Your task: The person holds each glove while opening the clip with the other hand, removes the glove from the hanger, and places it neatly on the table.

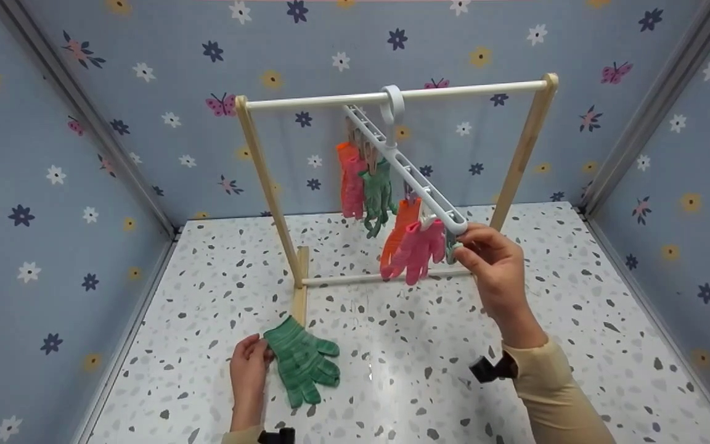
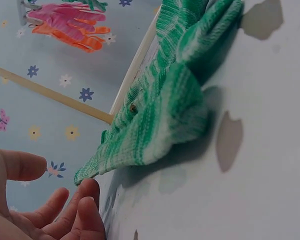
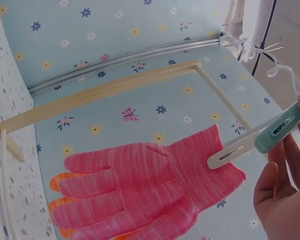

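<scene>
A green striped glove [image 1: 302, 361] lies on the speckled tabletop, its fingers spread toward the front. My left hand [image 1: 249, 364] is beside its cuff; in the left wrist view a fingertip [image 2: 90, 187] touches the cuff edge while the thumb stays apart. At the near end of a white hanger bar [image 1: 423, 185], my right hand [image 1: 497, 265] pinches a teal clothespin [image 3: 280, 127]. Just beyond it, a white clothespin [image 3: 232, 151] grips the cuff of a pink glove [image 3: 135, 185]. An orange glove [image 1: 399, 231] hangs behind the pink one.
The hanger hooks over the white top rail [image 1: 472, 91] of a wooden stand [image 1: 521, 154]. Toward its far end hang another green glove [image 1: 378, 197], a pink glove [image 1: 353, 188] and an orange one [image 1: 346, 150]. Flowered walls [image 1: 164, 49] enclose the tabletop [image 1: 195, 290].
</scene>
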`<action>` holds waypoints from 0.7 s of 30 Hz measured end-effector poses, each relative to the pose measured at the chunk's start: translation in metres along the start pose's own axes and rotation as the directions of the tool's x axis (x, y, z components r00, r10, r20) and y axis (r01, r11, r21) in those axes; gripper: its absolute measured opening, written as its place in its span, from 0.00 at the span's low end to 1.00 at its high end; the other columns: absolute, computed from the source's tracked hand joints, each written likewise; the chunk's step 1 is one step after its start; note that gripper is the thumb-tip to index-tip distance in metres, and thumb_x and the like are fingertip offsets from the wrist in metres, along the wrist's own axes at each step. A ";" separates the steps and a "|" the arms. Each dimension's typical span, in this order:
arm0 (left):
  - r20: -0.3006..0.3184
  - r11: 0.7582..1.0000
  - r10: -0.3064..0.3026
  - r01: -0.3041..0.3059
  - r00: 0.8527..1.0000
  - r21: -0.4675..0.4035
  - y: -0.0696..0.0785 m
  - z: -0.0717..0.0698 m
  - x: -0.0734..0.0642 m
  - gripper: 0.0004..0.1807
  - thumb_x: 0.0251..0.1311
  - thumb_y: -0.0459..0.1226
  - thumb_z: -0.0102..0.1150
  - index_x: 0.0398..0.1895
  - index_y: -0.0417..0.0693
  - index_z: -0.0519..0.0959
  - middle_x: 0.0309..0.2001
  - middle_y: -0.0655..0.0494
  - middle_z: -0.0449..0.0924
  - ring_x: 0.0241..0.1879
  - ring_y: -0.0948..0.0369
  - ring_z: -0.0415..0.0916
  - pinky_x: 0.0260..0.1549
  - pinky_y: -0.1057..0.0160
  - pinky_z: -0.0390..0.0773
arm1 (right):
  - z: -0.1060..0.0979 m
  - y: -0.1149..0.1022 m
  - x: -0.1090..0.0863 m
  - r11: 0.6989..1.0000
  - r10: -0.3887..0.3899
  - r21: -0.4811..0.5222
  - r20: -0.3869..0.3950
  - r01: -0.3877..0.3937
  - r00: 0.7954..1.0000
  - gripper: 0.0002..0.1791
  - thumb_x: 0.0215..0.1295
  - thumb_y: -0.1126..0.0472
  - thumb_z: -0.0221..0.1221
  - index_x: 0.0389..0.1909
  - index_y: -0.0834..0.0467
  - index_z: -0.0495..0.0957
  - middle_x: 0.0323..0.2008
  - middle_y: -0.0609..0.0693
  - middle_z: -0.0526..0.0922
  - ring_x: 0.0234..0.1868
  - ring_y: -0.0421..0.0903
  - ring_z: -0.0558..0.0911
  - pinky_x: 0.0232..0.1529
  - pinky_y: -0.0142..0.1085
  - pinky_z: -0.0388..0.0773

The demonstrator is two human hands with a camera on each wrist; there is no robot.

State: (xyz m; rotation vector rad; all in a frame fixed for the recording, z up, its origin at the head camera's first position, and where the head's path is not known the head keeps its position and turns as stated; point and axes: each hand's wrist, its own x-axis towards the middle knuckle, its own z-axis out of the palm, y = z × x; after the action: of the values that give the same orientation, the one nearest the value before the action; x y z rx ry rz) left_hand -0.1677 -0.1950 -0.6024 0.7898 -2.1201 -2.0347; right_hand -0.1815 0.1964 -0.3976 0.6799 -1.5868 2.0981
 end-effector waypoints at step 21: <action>0.003 1.000 -0.018 0.018 1.000 -0.015 -0.003 -0.003 0.001 0.23 0.74 0.40 0.50 0.64 0.35 0.66 0.53 0.40 0.73 0.41 0.56 0.76 0.36 0.66 0.75 | -0.002 0.003 0.001 1.000 -0.007 0.028 -0.004 0.007 1.000 0.13 0.59 0.80 0.57 0.44 0.70 0.80 0.47 0.57 0.82 0.52 0.51 0.79 0.57 0.40 0.75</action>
State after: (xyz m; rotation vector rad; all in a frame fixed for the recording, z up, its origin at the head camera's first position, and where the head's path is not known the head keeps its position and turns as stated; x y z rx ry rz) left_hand -0.1659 -0.1981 -0.6053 0.8066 -2.1045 -2.0595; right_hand -0.1842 0.1975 -0.3991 0.6893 -1.5542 2.1187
